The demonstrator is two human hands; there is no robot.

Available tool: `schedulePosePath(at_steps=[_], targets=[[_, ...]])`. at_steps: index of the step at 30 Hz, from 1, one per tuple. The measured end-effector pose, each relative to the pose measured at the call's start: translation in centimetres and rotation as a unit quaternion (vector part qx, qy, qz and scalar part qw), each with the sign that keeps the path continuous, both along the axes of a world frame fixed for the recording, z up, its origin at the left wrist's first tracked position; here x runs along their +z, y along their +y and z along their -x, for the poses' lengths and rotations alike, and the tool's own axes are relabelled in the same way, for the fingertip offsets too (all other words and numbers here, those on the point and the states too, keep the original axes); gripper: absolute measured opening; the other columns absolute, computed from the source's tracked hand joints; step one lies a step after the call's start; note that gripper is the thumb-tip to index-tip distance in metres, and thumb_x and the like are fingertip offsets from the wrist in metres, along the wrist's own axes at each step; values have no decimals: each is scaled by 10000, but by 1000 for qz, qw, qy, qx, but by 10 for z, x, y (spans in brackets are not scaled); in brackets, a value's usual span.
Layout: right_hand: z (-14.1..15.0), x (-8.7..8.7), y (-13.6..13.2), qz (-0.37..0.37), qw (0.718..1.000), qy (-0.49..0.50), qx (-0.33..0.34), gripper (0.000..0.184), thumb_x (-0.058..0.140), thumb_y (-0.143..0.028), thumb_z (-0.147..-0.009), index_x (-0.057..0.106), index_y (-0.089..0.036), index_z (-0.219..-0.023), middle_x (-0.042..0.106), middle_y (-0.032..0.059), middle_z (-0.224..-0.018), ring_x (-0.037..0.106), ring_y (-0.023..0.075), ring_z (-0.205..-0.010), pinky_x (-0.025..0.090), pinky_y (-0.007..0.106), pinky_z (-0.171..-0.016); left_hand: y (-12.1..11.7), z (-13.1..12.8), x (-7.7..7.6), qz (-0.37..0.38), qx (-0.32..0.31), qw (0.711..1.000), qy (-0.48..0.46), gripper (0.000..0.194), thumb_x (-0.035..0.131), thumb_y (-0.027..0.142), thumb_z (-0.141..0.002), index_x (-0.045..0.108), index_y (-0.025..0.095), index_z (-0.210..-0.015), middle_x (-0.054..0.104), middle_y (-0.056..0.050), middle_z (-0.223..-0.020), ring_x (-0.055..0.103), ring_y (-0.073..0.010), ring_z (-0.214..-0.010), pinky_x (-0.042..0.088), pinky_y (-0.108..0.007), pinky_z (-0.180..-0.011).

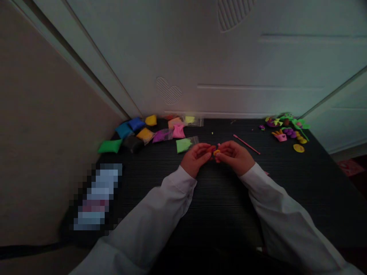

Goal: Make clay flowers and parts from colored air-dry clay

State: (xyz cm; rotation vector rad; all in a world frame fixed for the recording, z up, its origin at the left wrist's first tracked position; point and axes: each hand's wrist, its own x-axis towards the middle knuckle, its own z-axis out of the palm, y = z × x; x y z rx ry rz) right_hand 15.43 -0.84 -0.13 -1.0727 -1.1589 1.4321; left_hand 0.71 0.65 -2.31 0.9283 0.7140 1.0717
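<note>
Over the dark tabletop [160,183], both hands meet around a small piece of modelling clay [216,152], coloured yellow-orange with bits of pink and purple. My left hand [195,158] pinches it from the left with closed fingers. From the other side, the fingertips of my right hand [237,157] are closed on the yellow part. Fingers cover much of the piece, so its full shape is hidden. A pale green clay packet [183,145] lies just beyond my left hand. Past my right hand rests a thin pink modelling tool [247,144].
Several clay packets, including a green one [110,146] and a blue one [136,123], lie at the back left. Finished-looking clay shapes, among them a pink cup-like piece [280,136] and a yellow disc [298,148], sit back right. A blurred screen [99,196] stands at left.
</note>
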Motion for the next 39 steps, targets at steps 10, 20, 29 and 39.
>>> schedulePosePath(at_steps=[10, 20, 29, 39], targets=[[-1, -7, 1, -56, 994, -84, -43, 301, 664, -261, -584, 518, -200, -840, 551, 3, -857, 572, 91, -638, 479, 254, -589, -3, -1, 6, -34, -6, 998, 49, 293, 654, 170, -593, 573, 153, -874, 626, -45, -923, 569, -139, -866, 422, -303, -821], [8, -5, -2, -44, 990, -130, -40, 227, 626, -306, -617, 599, -158, -788, 619, 20, -679, 569, 113, -586, 470, 279, -592, -2, 2, 8, -40, -12, 993, 109, 201, 643, 203, -600, 607, 114, -777, 616, 4, -625, 550, -77, -538, 445, -227, -584], [20, 2, -7, -32, 989, -109, -98, 196, 615, -309, -612, 579, -151, -723, 598, -2, -584, 531, 84, -465, 452, 223, -442, -9, -4, 14, -34, 60, 989, 130, 165, 593, 212, -645, 592, 111, -776, 611, 6, -594, 529, -74, -449, 443, -213, -476], [14, -5, -1, 47, 997, 23, -48, 227, 652, -264, -585, 610, -170, -787, 642, -8, -688, 583, 88, -530, 510, 257, -575, -3, -3, 6, 51, 39, 996, 57, 225, 641, 221, -596, 584, 124, -790, 632, -10, -654, 577, -103, -531, 470, -235, -518]])
